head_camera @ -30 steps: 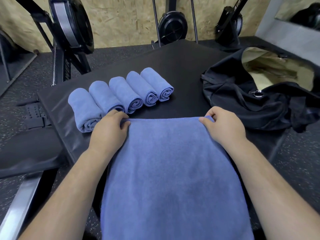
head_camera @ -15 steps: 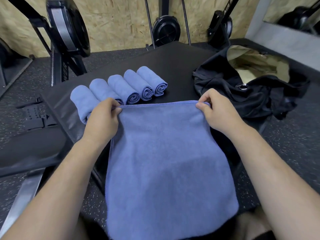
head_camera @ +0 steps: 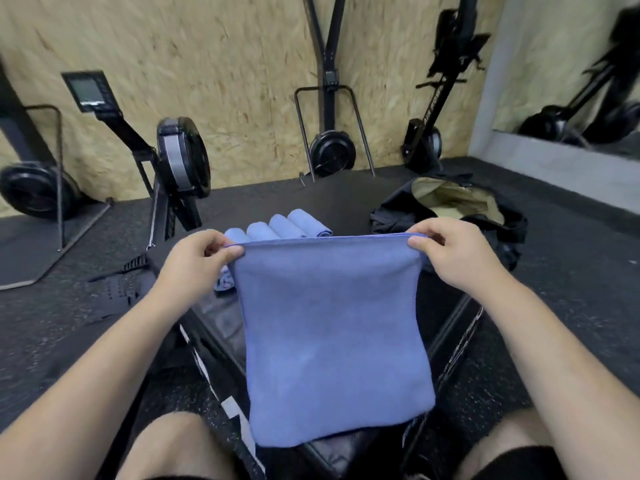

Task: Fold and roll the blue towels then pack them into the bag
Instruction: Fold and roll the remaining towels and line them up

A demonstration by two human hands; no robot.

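A flat blue towel [head_camera: 332,334] hangs in the air in front of me, folded edge on top. My left hand [head_camera: 197,261] pinches its top left corner and my right hand [head_camera: 453,254] pinches its top right corner. Behind the hanging towel, several rolled blue towels [head_camera: 291,225] lie side by side on the black padded platform [head_camera: 346,199]; the towel hides their near ends. The black bag [head_camera: 450,209] lies open at the platform's right, showing its tan lining.
Rowing machines [head_camera: 180,161] stand against the chipboard wall behind the platform. A mirror [head_camera: 571,81] is at the far right. Speckled black rubber floor [head_camera: 52,323] surrounds the platform. My bare knees [head_camera: 166,445] show at the bottom edge.
Both hands lifted the towel off the platform and raised it until it hangs free. My head tilted up, so more of the wall and machines shows.
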